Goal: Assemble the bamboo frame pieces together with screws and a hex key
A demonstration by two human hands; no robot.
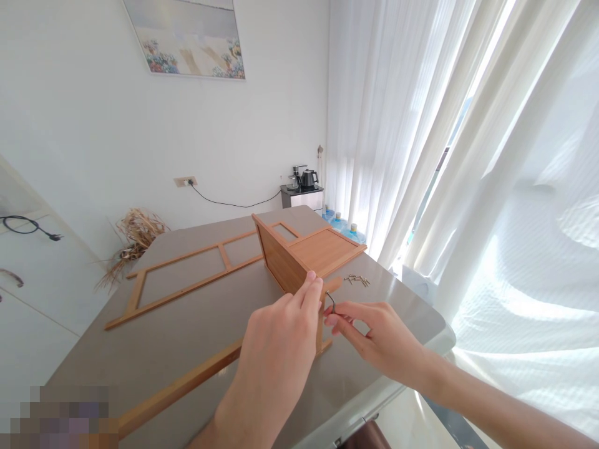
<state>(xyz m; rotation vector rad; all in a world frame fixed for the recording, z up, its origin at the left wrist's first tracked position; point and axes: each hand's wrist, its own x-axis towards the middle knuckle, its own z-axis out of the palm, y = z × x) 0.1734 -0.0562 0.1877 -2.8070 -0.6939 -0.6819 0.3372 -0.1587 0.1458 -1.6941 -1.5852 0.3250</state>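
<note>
On the grey table (210, 324), a flat frame (180, 292) lies at 10 o'clock from the left hand (281, 330), and a panel (327, 248) lies at 1 o'clock. Small screws (358, 280) are scattered between 11 and 12 o'clock from the right hand (374, 330). The left hand itself stands in the way, hiding part of the upright frame (283, 259). This rises at 12 o'clock from the left hand, whose fingers rest together against its near end; the thumb is hidden, so I cannot tell if the hand is clamped. The hex key (333, 304), at 10 o'clock from the right hand, is pinched between thumb and finger, its bent end beside the wood. The wood is light brown with straight edges; the key is slim metal; the table's top is smooth and slightly shiny.
</note>
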